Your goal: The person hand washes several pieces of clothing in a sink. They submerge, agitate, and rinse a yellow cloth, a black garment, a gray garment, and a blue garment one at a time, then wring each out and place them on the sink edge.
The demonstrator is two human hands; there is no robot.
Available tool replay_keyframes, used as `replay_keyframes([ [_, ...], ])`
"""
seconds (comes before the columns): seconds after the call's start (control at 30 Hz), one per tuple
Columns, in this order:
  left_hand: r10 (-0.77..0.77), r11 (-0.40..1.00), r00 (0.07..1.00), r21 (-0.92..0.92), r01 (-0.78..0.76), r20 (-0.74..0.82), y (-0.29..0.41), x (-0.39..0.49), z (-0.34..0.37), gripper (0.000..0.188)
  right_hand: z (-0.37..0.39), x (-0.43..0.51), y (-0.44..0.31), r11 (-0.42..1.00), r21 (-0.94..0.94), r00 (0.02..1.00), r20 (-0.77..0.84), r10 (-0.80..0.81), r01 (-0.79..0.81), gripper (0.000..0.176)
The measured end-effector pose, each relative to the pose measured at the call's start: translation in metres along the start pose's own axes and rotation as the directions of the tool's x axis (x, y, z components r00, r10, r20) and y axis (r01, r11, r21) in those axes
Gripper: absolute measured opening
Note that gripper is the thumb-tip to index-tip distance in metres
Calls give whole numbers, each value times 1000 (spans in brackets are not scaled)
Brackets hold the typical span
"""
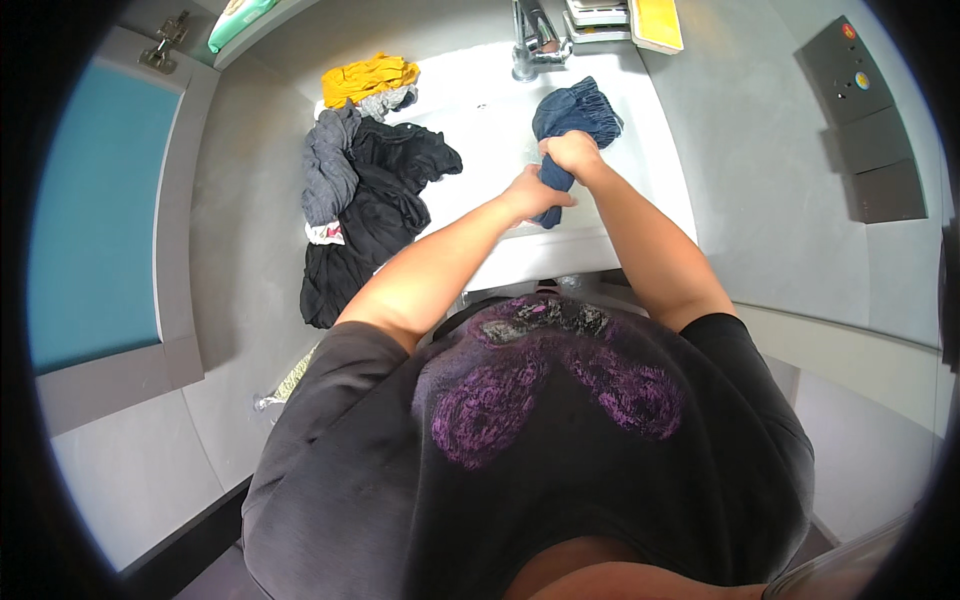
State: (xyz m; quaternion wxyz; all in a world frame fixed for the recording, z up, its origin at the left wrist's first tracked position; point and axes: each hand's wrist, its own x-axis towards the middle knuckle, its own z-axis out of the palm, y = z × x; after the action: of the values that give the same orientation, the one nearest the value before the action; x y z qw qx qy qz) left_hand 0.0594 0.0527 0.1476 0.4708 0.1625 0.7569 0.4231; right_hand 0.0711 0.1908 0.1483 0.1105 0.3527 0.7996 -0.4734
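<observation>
A dark blue garment (568, 112) with a gathered, elastic-looking edge is bunched over the white sink basin (487, 150). My right hand (576, 155) grips its middle, with the gathered part fanning out beyond the fist. Closer to my body, my left hand (534, 196) is closed around the narrow lower part, whose end sticks out below the fingers. At the sink's left side lie a black garment (382, 214), a gray garment (330, 165) and a mustard-yellow garment (369, 77), with a light gray cloth (386, 101) under the yellow one.
A chrome faucet (525, 60) stands at the sink's back edge. Stacked white trays (598, 21) and a yellow-topped container (657, 24) sit behind it. A gray panel (862, 112) is on the right wall. A blue-fronted cabinet door or mirror (105, 217) borders the left.
</observation>
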Motion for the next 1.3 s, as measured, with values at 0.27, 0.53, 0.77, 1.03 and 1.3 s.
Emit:
replay_keyframes([
  [0.27, 88, 611, 977, -786, 99, 192, 30, 1, -16, 69, -38, -39, -12, 964, 59, 866, 426, -261, 261, 64],
  [0.53, 321, 102, 924, -977, 185, 209, 51, -9, -11, 57, -38, -63, 55, 443, 804, 866, 489, -109, -398, 91],
  [0.77, 514, -59, 708, -804, 592, 484, 39, -34, 36, 63, 29, -15, 45, -302, 948, 609, -183, -772, -97, 102],
  [1.03, 30, 596, 961, -777, 203, 274, 38, -43, 17, 41, -29, -14, 14, 148, 989, 952, 20, -305, 27, 31],
  [1.3, 183, 938, 960, 330, -106, -213, 6, 13, 5, 46, -9, -6, -20, 955, -223, 943, -227, -245, 195, 39],
])
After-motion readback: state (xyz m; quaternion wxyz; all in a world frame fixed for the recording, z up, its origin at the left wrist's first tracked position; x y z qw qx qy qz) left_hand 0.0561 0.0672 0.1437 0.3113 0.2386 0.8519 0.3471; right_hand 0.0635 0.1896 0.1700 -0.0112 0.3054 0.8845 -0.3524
